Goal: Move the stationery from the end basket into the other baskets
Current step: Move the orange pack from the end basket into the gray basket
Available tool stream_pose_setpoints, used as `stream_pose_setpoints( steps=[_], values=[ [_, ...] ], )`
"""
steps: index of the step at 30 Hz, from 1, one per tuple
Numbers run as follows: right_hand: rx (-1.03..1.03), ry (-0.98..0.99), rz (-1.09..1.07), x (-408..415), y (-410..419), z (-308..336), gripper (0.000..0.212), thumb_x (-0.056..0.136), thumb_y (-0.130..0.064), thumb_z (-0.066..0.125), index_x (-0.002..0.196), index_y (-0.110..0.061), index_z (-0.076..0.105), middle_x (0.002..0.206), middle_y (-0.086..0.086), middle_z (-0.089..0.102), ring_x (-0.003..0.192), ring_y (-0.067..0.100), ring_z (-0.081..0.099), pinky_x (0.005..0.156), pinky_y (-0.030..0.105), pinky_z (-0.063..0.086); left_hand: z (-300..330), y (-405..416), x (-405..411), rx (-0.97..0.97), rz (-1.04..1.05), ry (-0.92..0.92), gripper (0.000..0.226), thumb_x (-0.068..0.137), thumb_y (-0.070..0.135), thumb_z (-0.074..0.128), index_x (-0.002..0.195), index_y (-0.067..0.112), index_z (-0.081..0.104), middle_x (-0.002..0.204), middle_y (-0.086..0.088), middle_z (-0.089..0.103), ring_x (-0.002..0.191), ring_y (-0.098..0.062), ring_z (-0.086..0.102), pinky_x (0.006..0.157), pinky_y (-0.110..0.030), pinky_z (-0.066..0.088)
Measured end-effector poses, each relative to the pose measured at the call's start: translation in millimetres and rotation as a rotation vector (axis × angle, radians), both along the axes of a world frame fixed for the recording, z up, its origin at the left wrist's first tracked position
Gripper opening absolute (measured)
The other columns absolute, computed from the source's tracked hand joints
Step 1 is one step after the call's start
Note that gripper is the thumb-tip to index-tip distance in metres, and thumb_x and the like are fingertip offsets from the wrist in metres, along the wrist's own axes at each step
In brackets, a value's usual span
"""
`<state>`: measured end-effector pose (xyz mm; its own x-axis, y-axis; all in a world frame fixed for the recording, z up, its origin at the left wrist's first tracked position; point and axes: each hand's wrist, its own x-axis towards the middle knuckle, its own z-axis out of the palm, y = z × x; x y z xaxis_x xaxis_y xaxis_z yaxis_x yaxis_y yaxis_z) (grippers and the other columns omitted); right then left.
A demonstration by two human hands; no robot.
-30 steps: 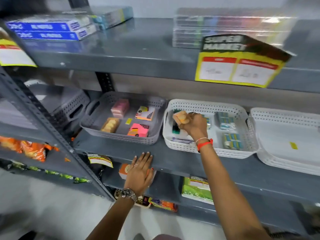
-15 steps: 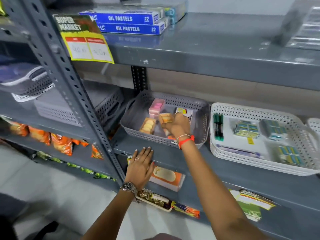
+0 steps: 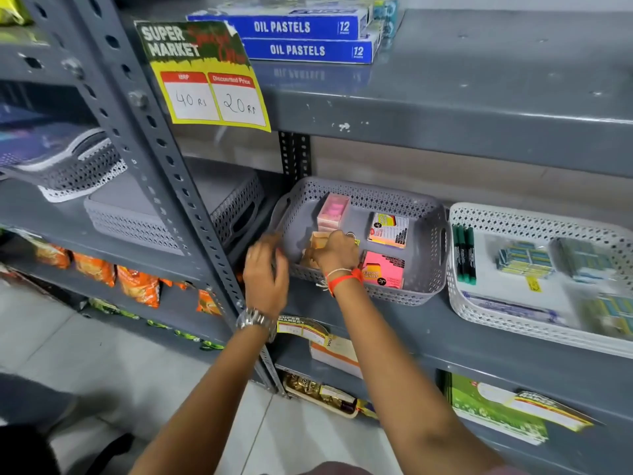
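A grey perforated basket (image 3: 424, 269) sits level on the shelf, holding a pink box (image 3: 334, 209) at 11 o'clock, a yellow-white pack (image 3: 388, 230) at 1 o'clock, and a pink pack (image 3: 383, 270) at 5 o'clock. A white perforated basket (image 3: 479, 313) beside it at 3 o'clock holds green markers (image 3: 464, 257).
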<state>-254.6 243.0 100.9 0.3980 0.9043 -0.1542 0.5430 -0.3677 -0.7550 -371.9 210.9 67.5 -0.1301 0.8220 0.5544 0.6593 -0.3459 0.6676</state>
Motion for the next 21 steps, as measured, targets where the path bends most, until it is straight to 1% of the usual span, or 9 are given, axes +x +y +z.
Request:
stream_pose_setpoints(
  steps=[3, 6, 7, 8, 9, 10, 11, 19, 21],
  values=[
    [-0.048, 0.059, -0.003, 6, 1, -4, 0.035, 0.084, -0.026, 0.063, 0.108, 0.0, 0.065, 0.118, 0.024, 0.065, 0.111, 0.038, 0.06, 0.088, 0.039, 0.05, 33, 31, 16, -0.352, -0.06, -0.21, 0.021, 0.096, 0.016, 0.038, 0.109, 0.022, 0.053, 0.073, 0.003, 0.054, 0.059, -0.01, 0.047, 0.048, -0.01, 0.038],
    [-0.055, 0.156, -0.057, 17, 11, -7, 0.029, 0.088, -0.015, 0.053, 0.105, 0.006, 0.063, 0.115, 0.027, 0.066, 0.107, 0.041, 0.062, 0.087, 0.042, 0.051, 46, 71, 31, -0.855, -0.052, -0.387, 0.021, 0.099, 0.023, 0.038, 0.09, 0.012, 0.053, 0.06, 0.001, 0.039, 0.046, -0.011, 0.035, 0.034, -0.013, 0.032],
    [-0.074, 0.187, -0.064, 19, 13, -10, 0.029, 0.089, -0.014, 0.05, 0.104, 0.007, 0.063, 0.115, 0.027, 0.066, 0.106, 0.042, 0.063, 0.088, 0.043, 0.054, 49, 77, 33, -0.99, -0.104, -0.437, 0.031, 0.099, 0.027, 0.036, 0.099, 0.004, 0.058, 0.065, -0.006, 0.048, 0.049, -0.017, 0.046, 0.039, -0.016, 0.041],
    [-0.099, 0.205, -0.058, 21, 16, -13, 0.029, 0.09, -0.015, 0.049, 0.104, 0.007, 0.062, 0.116, 0.028, 0.066, 0.106, 0.042, 0.063, 0.09, 0.044, 0.054, 48, 82, 34, -1.074, -0.16, -0.468, 0.044, 0.1, 0.032, 0.033, 0.12, -0.002, 0.054, 0.084, -0.02, 0.06, 0.067, -0.028, 0.062, 0.058, -0.022, 0.053],
    [-0.117, 0.212, -0.038, 23, 17, -15, 0.029, 0.091, -0.017, 0.048, 0.102, 0.005, 0.062, 0.117, 0.028, 0.065, 0.108, 0.042, 0.062, 0.092, 0.044, 0.053, 45, 87, 34, -1.131, -0.198, -0.466, 0.055, 0.1, 0.036, 0.03, 0.137, -0.003, 0.039, 0.118, -0.031, 0.057, 0.102, -0.038, 0.062, 0.087, -0.035, 0.052],
    [-0.138, 0.207, -0.008, 23, 17, -17, 0.027, 0.093, -0.018, 0.047, 0.1, 0.003, 0.062, 0.118, 0.028, 0.064, 0.11, 0.042, 0.061, 0.093, 0.043, 0.052, 43, 89, 34, -1.169, -0.214, -0.451, 0.061, 0.1, 0.04, 0.026, 0.143, -0.003, 0.027, 0.141, -0.03, 0.039, 0.127, -0.041, 0.044, 0.105, -0.044, 0.037],
    [-0.152, 0.198, 0.015, 22, 15, -16, 0.023, 0.094, -0.018, 0.047, 0.098, -0.001, 0.061, 0.119, 0.028, 0.064, 0.112, 0.041, 0.06, 0.092, 0.041, 0.05, 40, 89, 33, -1.191, -0.227, -0.45, 0.065, 0.1, 0.044, 0.024, 0.145, -0.002, 0.022, 0.148, -0.027, 0.029, 0.135, -0.041, 0.032, 0.111, -0.046, 0.029],
    [-0.225, 0.168, 0.068, 22, 15, -14, 0.028, 0.092, -0.008, 0.048, 0.114, 0.004, 0.058, 0.124, 0.024, 0.063, 0.116, 0.037, 0.059, 0.083, 0.035, 0.048, 33, 95, 35, -1.203, -0.234, -0.399, 0.072, 0.095, 0.057, 0.018, 0.139, 0.003, 0.039, 0.133, -0.015, 0.052, 0.121, -0.028, 0.05, 0.099, -0.038, 0.044],
    [-0.222, 0.173, 0.062, 21, 15, -14, 0.029, 0.093, -0.009, 0.047, 0.117, 0.005, 0.057, 0.125, 0.024, 0.062, 0.116, 0.037, 0.058, 0.088, 0.036, 0.049, 38, 89, 37, -1.213, -0.24, -0.418, 0.069, 0.096, 0.055, 0.017, 0.14, 0.005, 0.036, 0.138, -0.017, 0.048, 0.124, -0.028, 0.049, 0.1, -0.038, 0.041]
  ],
)
